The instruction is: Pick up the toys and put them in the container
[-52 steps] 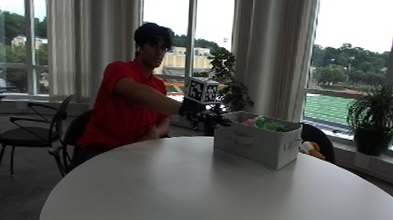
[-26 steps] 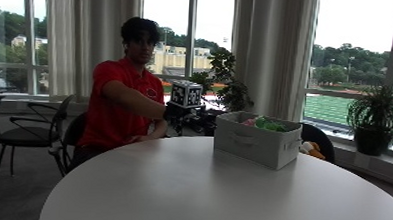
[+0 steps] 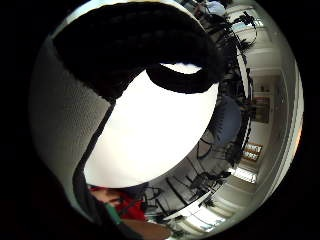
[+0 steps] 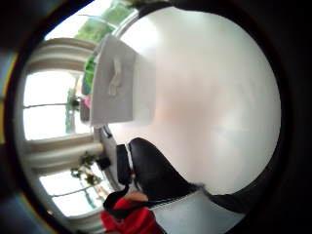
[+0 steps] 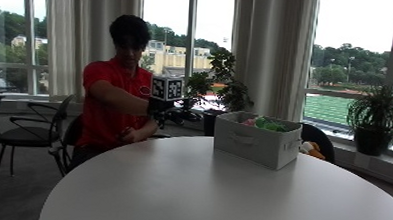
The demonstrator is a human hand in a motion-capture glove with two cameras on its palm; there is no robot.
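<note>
Outside view: a person in a red shirt sits at a round white table point(image 5: 199, 190), gloved right hand point(image 5: 159, 108) raised above its edge; whether its fingers are apart or together cannot be told. A grey container point(image 5: 256, 141) on the table holds green and pink toys point(image 5: 268, 124). Curtained windows and potted plants point(image 5: 376, 118) stand behind.

Thumb side palm view: the container point(image 4: 119, 85) rests on the table beside the window.

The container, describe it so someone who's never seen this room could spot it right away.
Find the round white table in front of the tall windows. On its far side, to the right of the seated person, stands the container: a pale grey box with a handle on each visible side. Green and pink toys poke out of its open top, and it is the only thing standing on the table.
</note>
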